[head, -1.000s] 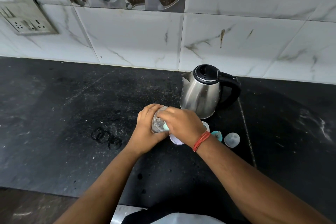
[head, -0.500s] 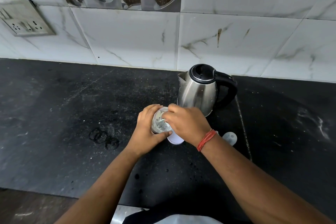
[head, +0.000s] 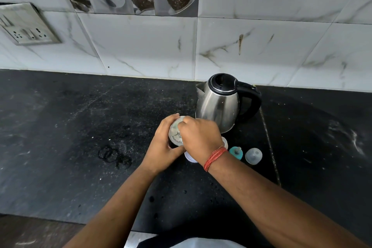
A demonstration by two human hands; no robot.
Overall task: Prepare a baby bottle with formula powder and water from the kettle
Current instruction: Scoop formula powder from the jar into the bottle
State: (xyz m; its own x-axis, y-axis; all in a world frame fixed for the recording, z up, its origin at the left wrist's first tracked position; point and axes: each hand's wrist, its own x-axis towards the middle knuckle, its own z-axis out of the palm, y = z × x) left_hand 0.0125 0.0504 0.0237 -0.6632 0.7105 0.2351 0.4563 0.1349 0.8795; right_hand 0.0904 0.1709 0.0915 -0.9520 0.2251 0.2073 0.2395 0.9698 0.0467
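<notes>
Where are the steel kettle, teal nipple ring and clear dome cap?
Stainless steel kettle (head: 218, 109), head view, on its steel body.
Teal nipple ring (head: 236, 152), head view, on its top.
Clear dome cap (head: 253, 156), head view, on its dome.

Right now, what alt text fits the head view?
Left hand grips a clear bottle while the right hand works over its mouth, on a black counter before a steel kettle.

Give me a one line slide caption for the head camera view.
Left hand grips the clear bottle while the right hand works at its mouth, beside the steel kettle.
</notes>
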